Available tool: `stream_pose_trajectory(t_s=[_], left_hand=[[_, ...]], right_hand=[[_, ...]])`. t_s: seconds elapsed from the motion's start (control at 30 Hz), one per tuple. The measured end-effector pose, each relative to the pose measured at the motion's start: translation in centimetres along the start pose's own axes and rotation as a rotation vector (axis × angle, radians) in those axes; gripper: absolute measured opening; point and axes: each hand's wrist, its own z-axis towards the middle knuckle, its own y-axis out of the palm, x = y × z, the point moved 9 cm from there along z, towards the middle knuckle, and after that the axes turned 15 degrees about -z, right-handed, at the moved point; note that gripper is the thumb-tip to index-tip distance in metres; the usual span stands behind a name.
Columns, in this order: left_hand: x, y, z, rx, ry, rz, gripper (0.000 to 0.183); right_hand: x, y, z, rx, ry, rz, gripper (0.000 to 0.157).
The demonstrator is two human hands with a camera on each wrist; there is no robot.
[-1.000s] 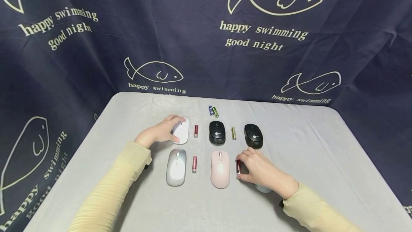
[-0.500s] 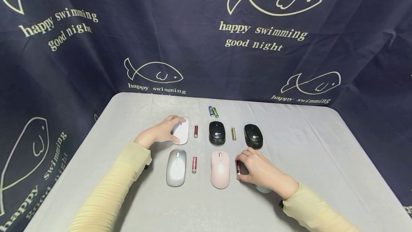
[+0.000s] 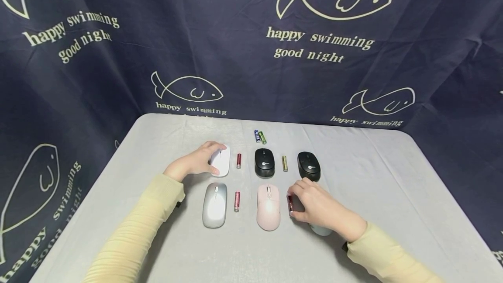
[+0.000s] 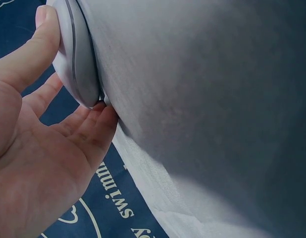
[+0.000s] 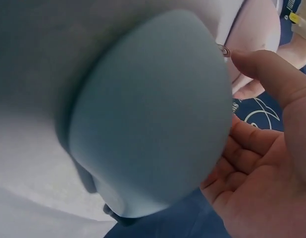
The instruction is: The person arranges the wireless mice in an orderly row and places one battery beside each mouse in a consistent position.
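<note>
My left hand (image 3: 199,159) grips a white computer mouse (image 3: 222,160) at the back left, thumb on the near side and fingers around the far end. The left wrist view shows that mouse (image 4: 76,54) lying on the cloth with fingertips at its edge. With thumb and index finger, my right hand (image 3: 316,204) pinches a dark red battery (image 3: 290,203) by its two ends, just right of the pink mouse (image 3: 269,208). Below the right hand, partly hidden by it, sits a pale blue-green mouse (image 5: 153,114); the battery's metal end (image 5: 224,50) shows by the thumb.
Two black mice (image 3: 265,163) stand in the back row, with a gold battery (image 3: 284,163) between them. A silver mouse (image 3: 215,205) is at front left, a red battery (image 3: 237,201) beside it. Another red battery (image 3: 239,160) lies near the white mouse. Blue and green batteries (image 3: 262,137) lie farther back.
</note>
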Motion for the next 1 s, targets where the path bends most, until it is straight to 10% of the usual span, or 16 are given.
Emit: stream_pose_trajectory(t_s=[1.0], left_hand=[[-0.3,-0.1,0.1,0.009,0.004,0.007,0.081]], right_hand=[[2.5,-5.0,5.0,0.075,-0.023,-0.054,0.054]])
